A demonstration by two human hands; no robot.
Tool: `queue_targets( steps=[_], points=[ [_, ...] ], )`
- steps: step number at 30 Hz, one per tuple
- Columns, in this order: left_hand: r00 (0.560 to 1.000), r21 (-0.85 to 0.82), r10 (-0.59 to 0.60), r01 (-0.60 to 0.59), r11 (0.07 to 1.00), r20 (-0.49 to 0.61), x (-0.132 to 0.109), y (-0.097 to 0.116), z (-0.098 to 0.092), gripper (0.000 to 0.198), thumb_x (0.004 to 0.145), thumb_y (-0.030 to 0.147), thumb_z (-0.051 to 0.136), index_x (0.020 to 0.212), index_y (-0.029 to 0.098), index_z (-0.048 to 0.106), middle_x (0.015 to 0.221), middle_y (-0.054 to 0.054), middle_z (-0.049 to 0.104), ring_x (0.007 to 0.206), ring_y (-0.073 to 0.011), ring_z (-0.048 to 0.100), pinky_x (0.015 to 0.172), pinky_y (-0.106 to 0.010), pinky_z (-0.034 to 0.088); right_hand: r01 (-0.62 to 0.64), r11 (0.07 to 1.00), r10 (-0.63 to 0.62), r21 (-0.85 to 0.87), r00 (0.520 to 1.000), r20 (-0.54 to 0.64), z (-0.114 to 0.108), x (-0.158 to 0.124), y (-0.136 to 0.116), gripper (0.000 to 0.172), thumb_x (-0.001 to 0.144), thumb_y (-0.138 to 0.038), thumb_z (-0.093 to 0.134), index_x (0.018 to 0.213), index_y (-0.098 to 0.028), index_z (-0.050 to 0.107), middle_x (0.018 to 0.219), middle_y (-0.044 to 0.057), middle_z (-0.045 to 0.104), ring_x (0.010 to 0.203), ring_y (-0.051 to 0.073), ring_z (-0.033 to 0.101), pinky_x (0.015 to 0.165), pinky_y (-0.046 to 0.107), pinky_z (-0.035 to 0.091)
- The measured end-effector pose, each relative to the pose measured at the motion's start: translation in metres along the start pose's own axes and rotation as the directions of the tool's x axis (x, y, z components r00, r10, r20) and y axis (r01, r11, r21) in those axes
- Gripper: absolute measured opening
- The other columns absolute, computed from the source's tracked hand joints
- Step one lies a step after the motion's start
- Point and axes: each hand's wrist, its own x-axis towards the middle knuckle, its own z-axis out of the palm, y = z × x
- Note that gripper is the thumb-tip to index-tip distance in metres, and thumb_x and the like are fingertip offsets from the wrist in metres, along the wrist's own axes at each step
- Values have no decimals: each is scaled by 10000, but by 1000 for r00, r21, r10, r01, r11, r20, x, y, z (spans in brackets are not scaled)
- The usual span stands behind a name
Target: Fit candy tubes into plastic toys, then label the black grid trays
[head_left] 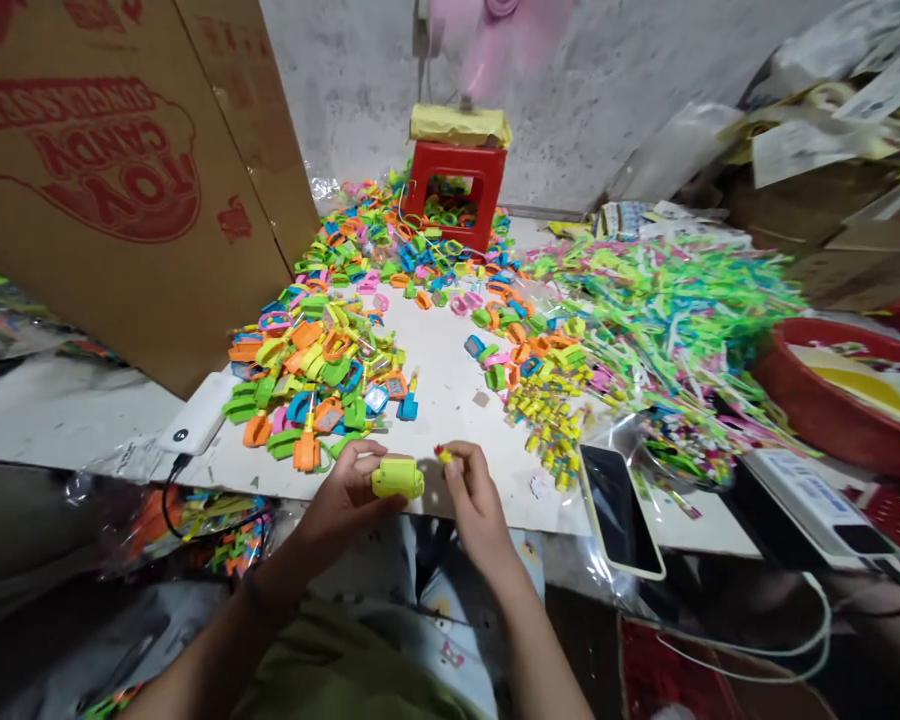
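Note:
My left hand [349,492] is closed around a lime-green plastic toy piece [397,478], held just above the near edge of the white work board [450,370]. My right hand [474,490] pinches a tiny yellow and red part [443,455] a little to the right of the green piece, apart from it. A heap of orange, green, blue and pink plastic pieces [311,365] lies just beyond my left hand. Small yellow parts [544,410] are scattered beyond my right hand.
A red stool [456,190] stands at the back among more coloured pieces. A pile of thin green sticks [667,310] fills the right. A phone [619,508], a red basket [832,400], a white power bank [195,420] and a big cardboard box [120,170] surround the board.

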Motion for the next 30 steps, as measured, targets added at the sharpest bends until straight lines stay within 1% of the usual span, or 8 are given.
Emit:
queue_targets(
  steps=[3,7,11,16,19,23,27,30],
  points=[
    [1000,122,-6,4,993,16,-5,6,4,633,740,325,787,1274,208,466,1205,-107,640,1049,-236,651,858,-294,515,68,997,-66,19,994,-88,4,-27,-16,237,983,-392,430,1037,-227,591,933,39,671,839,177,631,712,276,473],
    [1000,264,14,-14,964,4,-10,11,7,491,773,353,750,1212,201,591,1274,-102,617,1138,-268,614,930,-318,513,96,994,-102,-51,986,-133,5,-35,-18,180,952,-353,502,970,-229,631,908,49,687,850,198,635,750,320,484],
    [1000,290,14,-12,957,-8,-13,10,10,467,761,346,763,1178,198,613,1245,-100,637,1113,-263,627,931,-329,520,116,992,-122,-39,967,-224,7,-35,-15,121,933,-309,539,975,-230,621,897,52,684,840,199,634,750,338,495],
    [999,320,36,-36,947,6,-16,9,11,439,762,327,764,1160,205,623,1239,-90,642,1105,-241,630,933,-321,520,143,988,-154,-58,946,-285,9,-38,-17,47,924,-237,553,951,-233,591,918,50,684,881,199,636,777,347,493],
    [999,327,36,-34,945,-1,-15,9,11,441,752,326,767,1150,195,630,1224,-97,653,1087,-246,642,924,-332,527,180,977,-202,-114,953,-225,7,-38,-19,39,922,-208,547,940,-239,563,891,31,679,830,187,627,751,331,466],
    [999,326,9,8,945,-51,-14,7,10,468,712,348,793,1128,185,654,1181,-100,680,1073,-262,652,929,-345,524,236,941,-264,-241,960,-89,2,-37,-22,104,932,-158,464,966,-225,536,893,30,674,808,179,616,771,341,388],
    [989,261,-105,128,957,-102,-12,-1,5,555,637,398,833,1115,170,665,1025,-97,731,945,-269,685,832,-356,550,217,876,-191,-430,976,103,-3,-35,-27,32,874,-228,558,876,-202,576,797,38,666,720,193,593,725,344,316],
    [984,249,-161,176,952,-79,-11,-10,0,553,624,412,834,1092,162,677,979,-92,738,892,-254,683,792,-347,549,212,828,-108,-520,969,223,-1,-35,-30,100,835,-216,579,737,-197,576,658,29,632,625,182,565,677,338,278]
  ],
)
